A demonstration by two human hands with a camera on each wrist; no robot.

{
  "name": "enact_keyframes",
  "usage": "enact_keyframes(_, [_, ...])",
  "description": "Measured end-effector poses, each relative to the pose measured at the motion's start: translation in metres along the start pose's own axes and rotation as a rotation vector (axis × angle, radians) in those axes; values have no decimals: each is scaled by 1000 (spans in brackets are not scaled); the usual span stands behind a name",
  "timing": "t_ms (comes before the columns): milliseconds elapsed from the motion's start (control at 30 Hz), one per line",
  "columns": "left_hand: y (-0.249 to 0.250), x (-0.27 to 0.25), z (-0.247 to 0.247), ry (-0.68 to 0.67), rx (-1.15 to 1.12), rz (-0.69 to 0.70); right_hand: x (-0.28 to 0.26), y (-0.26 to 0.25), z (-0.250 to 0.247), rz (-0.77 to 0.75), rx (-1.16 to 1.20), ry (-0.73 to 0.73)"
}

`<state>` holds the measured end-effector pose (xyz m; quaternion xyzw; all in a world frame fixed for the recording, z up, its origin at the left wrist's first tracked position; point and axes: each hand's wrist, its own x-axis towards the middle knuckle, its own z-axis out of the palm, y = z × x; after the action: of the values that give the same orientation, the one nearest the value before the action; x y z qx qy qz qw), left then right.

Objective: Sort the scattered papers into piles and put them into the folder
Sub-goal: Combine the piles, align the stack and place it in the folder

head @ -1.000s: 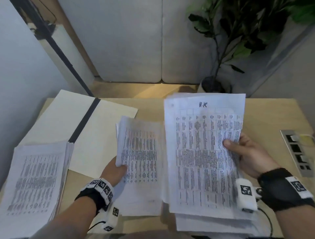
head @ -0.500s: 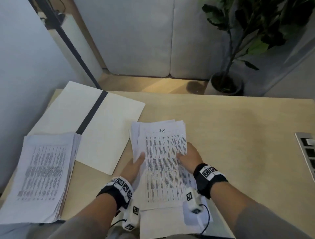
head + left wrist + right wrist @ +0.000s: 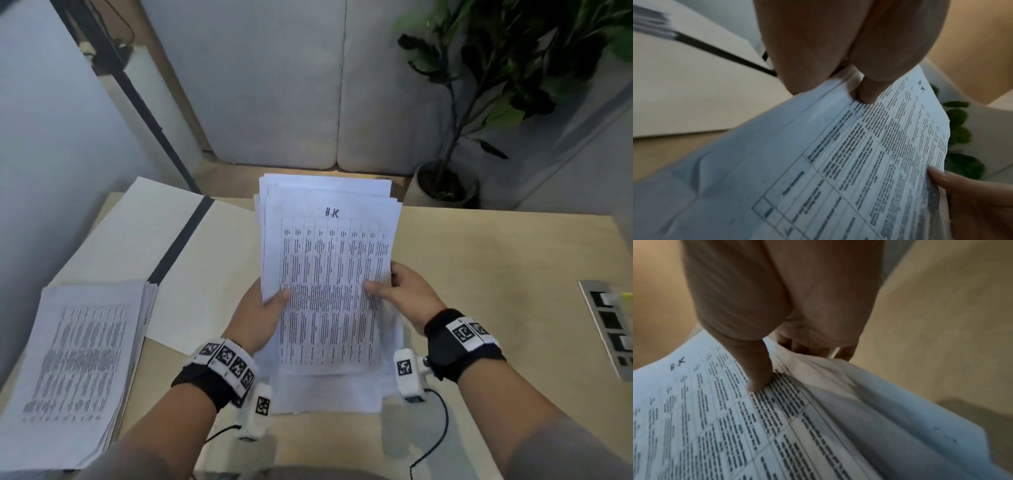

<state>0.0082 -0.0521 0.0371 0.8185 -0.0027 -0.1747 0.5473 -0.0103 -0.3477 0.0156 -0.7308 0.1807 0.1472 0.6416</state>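
Two hands clamped on one stack of papers (image 3: pixel 329 274): left hand (image 3: pixel 260 318) at the left edge, thumb on the printed face, right hand (image 3: pixel 407 301) at the right edge, thumb on top and fingers (image 3: pixel 818 348) curled behind. Raised off the table (image 3: pixel 496 274) and tilted toward the wearer, top sheet marked by hand above a printed grid. Not squared: back sheets fanned out past the top corners and sagging loose below the grip, plain in the right wrist view. More loose sheets (image 3: pixel 325 394) flat on the table just under the wrists. Farther left, an open folder (image 3: pixel 191 274) with a dark spine, its near-left corner covered by a finished pile (image 3: pixel 82 359).

Likely trouble: slippage of the unclamped lower sheets on any tilt or tap, since only the side edges are pinched. Creasing possible too, if tapped square while this uneven. Mixing with the loose sheets beneath also a risk on setting down.
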Motion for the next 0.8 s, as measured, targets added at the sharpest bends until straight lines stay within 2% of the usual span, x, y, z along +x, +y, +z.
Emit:
enact_keyframes(67, [30, 5, -5, 51, -8, 72, -6, -31, -7, -137, 36, 51])
enact_keyframes(133, [55, 9, -9, 87, -65, 138, -16, -57, -15, -240, 89, 34])
enact_keyframes(233, [75, 13, -19, 71, -196, 146, -28, -72, -25, -223, 150, -64])
enact_keyframes(300, [67, 17, -25, -2, -296, 68, -35, -72, -28, -166, 135, -138])
enact_keyframes(367, [39, 23, -27, -61, -360, -106, -37, -58, -25, -47, 139, -188])
enact_keyframes(467, [-17, 14, -13, -64, -285, -453, -40, -17, -8, 181, 53, -176])
enact_keyframes(533, [-58, 1, 7, -89, -225, -589, -44, 26, 9, 354, -96, -221])
enact_keyframes(600, [-86, -15, 21, -98, -147, -667, -53, 56, 26, 445, -101, -226])
enact_keyframes(667, [-99, -22, 29, -49, -109, -692, -62, 69, 42, 462, -94, -164])
enact_keyframes(733, [-94, -25, 34, -43, -97, -682, -64, 74, 51, 482, -78, -161])
enact_keyframes(800, [-90, -25, 38, -79, -92, -681, -61, 72, 57, 497, -69, -217])
